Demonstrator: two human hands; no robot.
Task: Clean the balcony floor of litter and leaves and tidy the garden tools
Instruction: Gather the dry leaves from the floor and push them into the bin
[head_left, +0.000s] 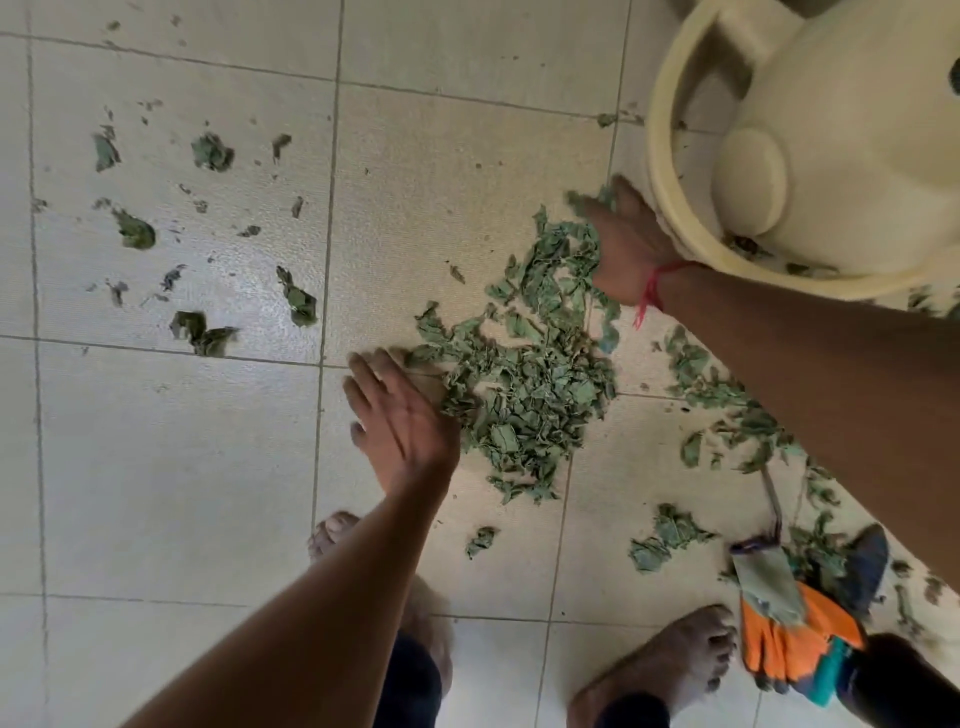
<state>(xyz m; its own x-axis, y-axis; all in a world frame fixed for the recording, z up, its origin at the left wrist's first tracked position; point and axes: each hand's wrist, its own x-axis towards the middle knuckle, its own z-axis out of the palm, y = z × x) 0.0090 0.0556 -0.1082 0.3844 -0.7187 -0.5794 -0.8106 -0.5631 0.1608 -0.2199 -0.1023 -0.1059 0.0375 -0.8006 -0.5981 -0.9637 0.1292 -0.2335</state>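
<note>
A heap of dry green leaves (530, 379) lies in the middle of the pale tiled floor (156, 467), between the person's two bare hands. The left hand (402, 415) is spread flat with its fingers straight and together, its edge against the left side of the heap. The right hand (626, 244) sits at the heap's upper right corner, fingers stretched out rather than curled, with leaves at their tips; motion blur hides the finer detail. A red thread (657, 283) is tied round that wrist. Just beside the right hand stands a cream plastic tub (662, 171) with a rounded cream object (831, 156) inside it and a few leaf scraps at the bottom. Smaller clumps of leaves (208, 153) are scattered well apart across the tiles to the left, and a looser trail of leaves (717, 384) runs under the right forearm. Near the lower right, an orange and grey pair of gloves (779, 644) lies on the floor by the person's bare right foot (670, 660).
</note>
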